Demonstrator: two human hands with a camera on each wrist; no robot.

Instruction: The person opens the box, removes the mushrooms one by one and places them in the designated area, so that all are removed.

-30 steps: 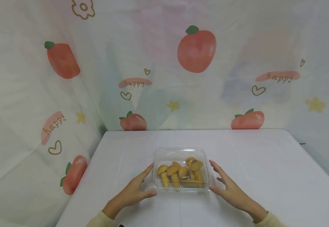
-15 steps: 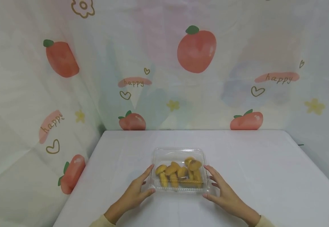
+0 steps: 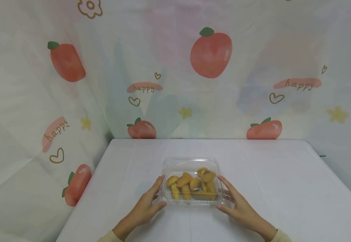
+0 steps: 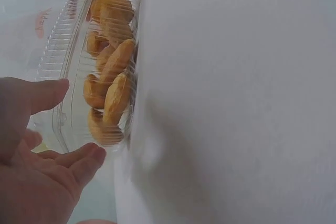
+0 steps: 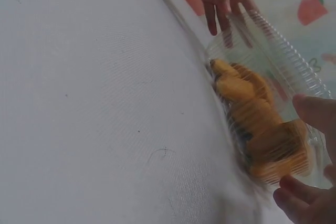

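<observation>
A clear plastic clamshell box (image 3: pixel 190 164) lies lid down on the white table. Through its walls show several yellow-brown mushrooms (image 3: pixel 186 181), seen from the side in the left wrist view. My left hand (image 3: pixel 146 203) is at the box's left end, thumb toward the front corner and fingers along the side. At the other end, my right hand (image 3: pixel 239 205) has its index fingertip against the side and its thumb by the front right corner. In the right wrist view the right thumb (image 5: pixel 315 113) lies beside the lid rim. Fingers of both hands are extended and spread around the ends.
The white table (image 3: pixel 272 174) stretches out on both sides of the box. Behind it and to the left hang cloth walls (image 3: pixel 175 43) printed with red fruit, hearts and the word "happy".
My right hand has moved left, from beside the box to its right end. The left hand stays at the left end, and the box keeps its place on the table.
</observation>
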